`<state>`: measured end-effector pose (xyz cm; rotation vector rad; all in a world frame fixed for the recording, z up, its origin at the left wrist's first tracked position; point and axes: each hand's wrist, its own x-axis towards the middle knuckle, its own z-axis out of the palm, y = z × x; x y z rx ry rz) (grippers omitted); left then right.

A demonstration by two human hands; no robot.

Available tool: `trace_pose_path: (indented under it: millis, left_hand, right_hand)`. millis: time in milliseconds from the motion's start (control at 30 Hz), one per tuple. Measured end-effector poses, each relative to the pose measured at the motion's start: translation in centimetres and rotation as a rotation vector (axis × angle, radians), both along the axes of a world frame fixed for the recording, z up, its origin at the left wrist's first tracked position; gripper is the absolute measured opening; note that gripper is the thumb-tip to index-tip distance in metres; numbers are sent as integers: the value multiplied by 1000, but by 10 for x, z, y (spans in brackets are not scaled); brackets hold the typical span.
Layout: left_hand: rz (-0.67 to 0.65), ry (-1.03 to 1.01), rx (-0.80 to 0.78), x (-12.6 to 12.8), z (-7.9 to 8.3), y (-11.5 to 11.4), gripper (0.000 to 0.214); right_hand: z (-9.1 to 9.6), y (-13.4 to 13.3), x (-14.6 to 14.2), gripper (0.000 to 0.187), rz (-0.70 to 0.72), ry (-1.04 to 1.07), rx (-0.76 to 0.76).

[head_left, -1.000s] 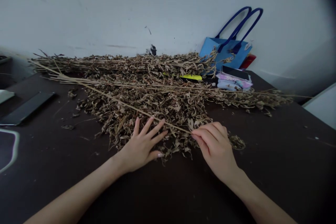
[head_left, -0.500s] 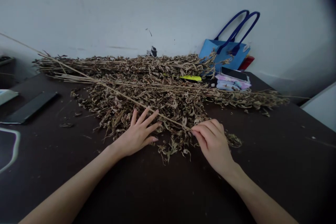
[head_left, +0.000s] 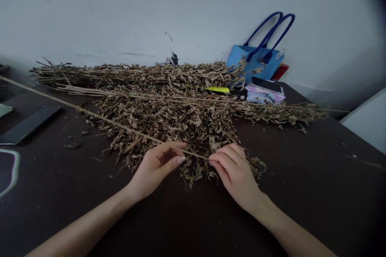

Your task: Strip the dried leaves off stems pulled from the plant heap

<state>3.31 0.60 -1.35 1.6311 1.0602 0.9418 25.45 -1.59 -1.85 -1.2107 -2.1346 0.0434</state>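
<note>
A long, bare dried stalk (head_left: 105, 119) slants from the upper left down to my hands. Thumb and fingertips of my right hand (head_left: 233, 176) pinch its lower end. My left hand (head_left: 155, 168) curls loosely around the stalk just left of there, with a gap showing between thumb and forefinger. Beneath and behind both hands spreads a heap of dry, curled leaves (head_left: 169, 118). Some leaf clumps (head_left: 194, 172) lie between the hands at the heap's near edge.
Dried leafy stalks (head_left: 120, 73) lie along the wall, and bare stems (head_left: 81, 90) rest across the heap. At the back right are a blue bag (head_left: 256, 58) and a phone (head_left: 265, 84) on a pastel packet. A dark flat slab (head_left: 31, 124) lies left on the dark table (head_left: 301, 176).
My left hand has gone from spread flat over the leaves to curled around the stalk. My right hand has come slightly left and nearer with the stalk's end, and the stalk sits lower.
</note>
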Motion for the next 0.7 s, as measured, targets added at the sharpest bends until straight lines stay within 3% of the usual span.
trace_pose_path:
  millis: [233, 367, 500, 700]
  left_hand:
    - [-15, -221, -232, 8, -3, -6, 16]
    - [-27, -254, -247, 8, -5, -4, 14]
    - [44, -271, -237, 6, -7, 1, 14]
    - [114, -360, -251, -1, -12, 11, 12]
  right_hand:
    - [-1, -5, -9, 15, 56, 0, -37]
    - [-1, -6, -8, 14, 67, -24, 2]
    - [4, -5, 2, 28, 84, 56, 99]
    - [13, 8, 27, 27, -46, 111, 228]
